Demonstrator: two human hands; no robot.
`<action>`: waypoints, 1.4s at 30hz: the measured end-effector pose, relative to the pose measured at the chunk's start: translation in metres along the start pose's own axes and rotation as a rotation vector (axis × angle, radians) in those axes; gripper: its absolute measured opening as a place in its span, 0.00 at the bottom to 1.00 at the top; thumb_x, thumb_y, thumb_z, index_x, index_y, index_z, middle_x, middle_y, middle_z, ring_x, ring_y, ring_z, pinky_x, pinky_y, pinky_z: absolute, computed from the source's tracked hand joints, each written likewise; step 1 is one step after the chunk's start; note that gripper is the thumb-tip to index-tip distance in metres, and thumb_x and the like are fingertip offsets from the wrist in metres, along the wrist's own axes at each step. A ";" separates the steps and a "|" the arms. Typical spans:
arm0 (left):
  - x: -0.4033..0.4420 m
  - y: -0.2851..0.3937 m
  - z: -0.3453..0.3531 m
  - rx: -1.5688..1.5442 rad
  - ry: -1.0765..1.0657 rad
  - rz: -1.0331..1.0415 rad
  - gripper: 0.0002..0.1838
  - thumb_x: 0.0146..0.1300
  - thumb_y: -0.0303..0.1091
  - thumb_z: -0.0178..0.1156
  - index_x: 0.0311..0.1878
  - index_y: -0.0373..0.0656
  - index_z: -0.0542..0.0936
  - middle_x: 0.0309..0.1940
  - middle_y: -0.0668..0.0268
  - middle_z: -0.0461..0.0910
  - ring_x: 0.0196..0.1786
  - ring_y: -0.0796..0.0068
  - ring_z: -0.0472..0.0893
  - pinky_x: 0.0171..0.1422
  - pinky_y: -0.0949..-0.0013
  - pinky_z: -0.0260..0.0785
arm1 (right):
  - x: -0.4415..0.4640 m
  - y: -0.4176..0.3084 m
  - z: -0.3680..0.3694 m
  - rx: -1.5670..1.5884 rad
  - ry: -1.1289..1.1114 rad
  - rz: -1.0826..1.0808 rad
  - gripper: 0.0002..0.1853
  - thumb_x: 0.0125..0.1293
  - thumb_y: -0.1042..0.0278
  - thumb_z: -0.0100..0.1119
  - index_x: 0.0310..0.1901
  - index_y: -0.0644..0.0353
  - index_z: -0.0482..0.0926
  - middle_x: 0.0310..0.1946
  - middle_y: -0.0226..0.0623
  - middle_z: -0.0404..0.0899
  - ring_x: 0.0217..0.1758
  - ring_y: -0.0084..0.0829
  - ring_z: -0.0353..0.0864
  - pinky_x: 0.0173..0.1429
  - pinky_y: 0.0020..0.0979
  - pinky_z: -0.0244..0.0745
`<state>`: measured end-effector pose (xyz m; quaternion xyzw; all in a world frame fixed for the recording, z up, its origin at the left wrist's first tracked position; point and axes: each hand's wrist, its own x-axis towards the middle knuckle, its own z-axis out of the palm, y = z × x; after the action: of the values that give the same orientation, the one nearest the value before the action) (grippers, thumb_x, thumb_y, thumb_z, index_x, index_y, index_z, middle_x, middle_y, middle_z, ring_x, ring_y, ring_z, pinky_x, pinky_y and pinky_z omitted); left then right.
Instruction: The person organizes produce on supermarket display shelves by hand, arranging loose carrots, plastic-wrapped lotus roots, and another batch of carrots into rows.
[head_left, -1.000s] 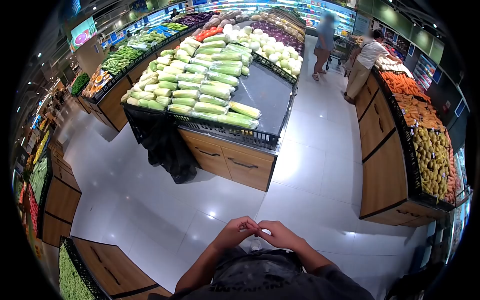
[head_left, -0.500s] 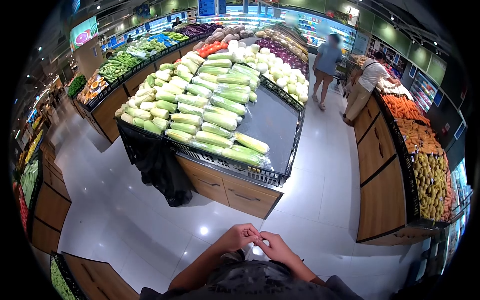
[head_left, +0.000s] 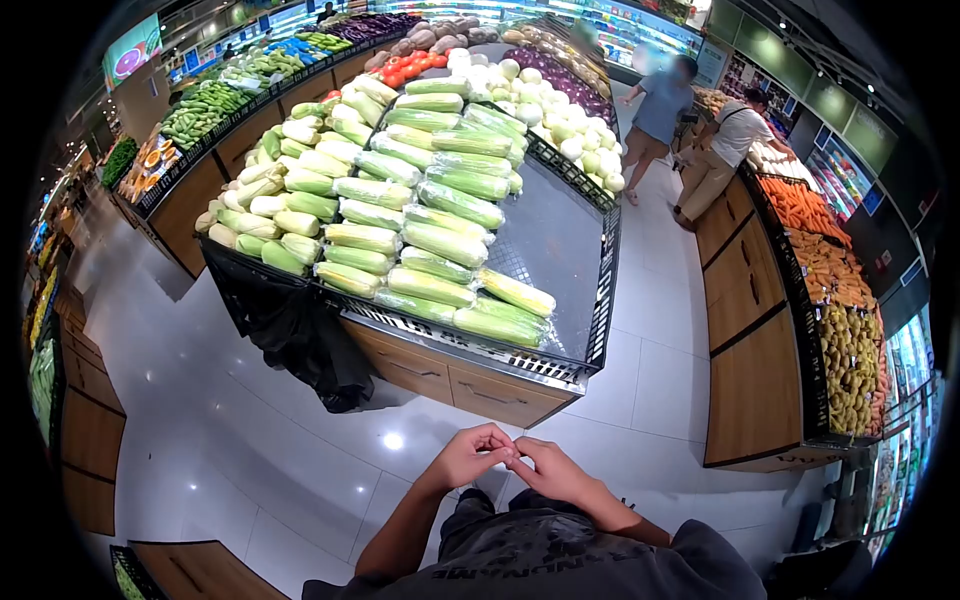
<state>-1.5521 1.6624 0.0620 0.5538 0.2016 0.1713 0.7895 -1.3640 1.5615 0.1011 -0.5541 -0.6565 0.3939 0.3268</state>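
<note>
My left hand and my right hand meet in front of my body, fingers curled and fingertips touching. Whether anything small is pinched between them I cannot make out. Beyond them stands a produce stand with wooden drawers. Rows of plastic-wrapped corn lie on its top, nearest to my hands. Unwrapped pale-green corn ears are heaped at the left. A bare grey panel shows at the right of the stand, inside a black plastic rim.
A black bag hangs off the stand's front left corner. Across the right aisle a counter holds carrots and potatoes. One person in blue stands in that aisle, and another in white leans over the counter.
The corn stand looms nearer and its front corner has shifted slightly right. My hands stay joined, a little higher in view. The person in blue appears larger and closer.
</note>
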 end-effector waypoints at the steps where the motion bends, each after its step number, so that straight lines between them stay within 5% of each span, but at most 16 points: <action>1: 0.008 -0.001 0.000 -0.005 -0.013 -0.009 0.06 0.74 0.26 0.62 0.49 0.35 0.80 0.43 0.65 0.85 0.47 0.80 0.83 0.57 0.72 0.75 | -0.002 0.000 -0.003 -0.009 0.026 0.031 0.11 0.75 0.64 0.60 0.45 0.65 0.78 0.41 0.51 0.83 0.45 0.56 0.82 0.48 0.45 0.77; 9: 0.102 0.008 0.037 0.099 -0.326 -0.039 0.06 0.73 0.26 0.63 0.49 0.35 0.81 0.43 0.65 0.85 0.48 0.80 0.82 0.58 0.72 0.74 | -0.042 0.033 -0.055 -0.034 0.255 0.144 0.11 0.75 0.64 0.60 0.44 0.66 0.77 0.40 0.52 0.82 0.43 0.57 0.82 0.47 0.45 0.77; 11: 0.131 0.011 0.057 0.149 -0.360 -0.071 0.06 0.73 0.26 0.64 0.48 0.35 0.81 0.42 0.65 0.85 0.48 0.79 0.82 0.58 0.72 0.74 | -0.054 0.044 -0.077 0.001 0.307 0.222 0.11 0.72 0.65 0.64 0.44 0.65 0.79 0.37 0.50 0.82 0.36 0.51 0.82 0.41 0.42 0.76; 14: 0.181 0.002 0.093 0.184 -0.397 -0.114 0.06 0.72 0.26 0.64 0.48 0.35 0.81 0.42 0.64 0.86 0.48 0.79 0.83 0.58 0.72 0.75 | -0.079 0.066 -0.118 0.028 0.355 0.216 0.11 0.74 0.64 0.61 0.44 0.66 0.77 0.39 0.53 0.81 0.41 0.56 0.81 0.46 0.44 0.76; 18: 0.247 -0.010 0.164 0.223 -0.410 -0.125 0.05 0.72 0.26 0.64 0.47 0.36 0.81 0.43 0.63 0.86 0.48 0.79 0.84 0.58 0.72 0.76 | -0.123 0.107 -0.186 -0.014 0.417 0.216 0.12 0.73 0.64 0.62 0.43 0.66 0.77 0.39 0.52 0.81 0.40 0.55 0.82 0.44 0.44 0.76; 20: 0.276 -0.026 0.201 0.199 -0.394 -0.087 0.05 0.74 0.27 0.63 0.47 0.37 0.81 0.43 0.65 0.86 0.47 0.81 0.83 0.57 0.73 0.75 | -0.147 0.119 -0.223 0.039 0.400 0.380 0.12 0.72 0.64 0.63 0.42 0.66 0.77 0.38 0.52 0.82 0.38 0.54 0.82 0.42 0.43 0.76; 24: 0.324 -0.034 0.264 0.128 -0.460 -0.018 0.05 0.74 0.29 0.64 0.46 0.38 0.80 0.38 0.67 0.85 0.42 0.84 0.81 0.51 0.74 0.74 | -0.193 0.154 -0.283 -0.069 0.436 0.274 0.11 0.70 0.65 0.64 0.41 0.65 0.77 0.38 0.51 0.82 0.37 0.54 0.82 0.41 0.43 0.76; 33: 0.397 -0.034 0.331 0.271 -0.629 -0.184 0.07 0.73 0.29 0.64 0.48 0.37 0.81 0.39 0.63 0.87 0.46 0.76 0.85 0.56 0.68 0.77 | -0.242 0.183 -0.321 0.115 0.622 0.416 0.08 0.70 0.75 0.62 0.47 0.65 0.75 0.40 0.50 0.84 0.42 0.54 0.83 0.45 0.42 0.78; 38: 0.453 -0.033 0.349 0.296 -0.776 -0.302 0.07 0.73 0.31 0.63 0.48 0.38 0.80 0.38 0.62 0.87 0.45 0.74 0.85 0.56 0.66 0.77 | -0.237 0.203 -0.335 0.328 0.787 0.526 0.06 0.76 0.73 0.57 0.48 0.66 0.75 0.37 0.46 0.86 0.40 0.35 0.88 0.42 0.37 0.80; 42: 0.517 -0.040 0.352 0.196 -0.852 -0.266 0.06 0.73 0.31 0.62 0.47 0.39 0.79 0.38 0.65 0.86 0.45 0.75 0.84 0.60 0.66 0.75 | -0.225 0.246 -0.372 0.293 0.827 0.485 0.06 0.76 0.72 0.55 0.48 0.66 0.75 0.35 0.43 0.86 0.37 0.32 0.87 0.39 0.35 0.79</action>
<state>-0.9266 1.6217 0.0655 0.6164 -0.0568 -0.1945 0.7609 -0.8872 1.4160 0.0633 -0.7488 -0.2622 0.2940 0.5330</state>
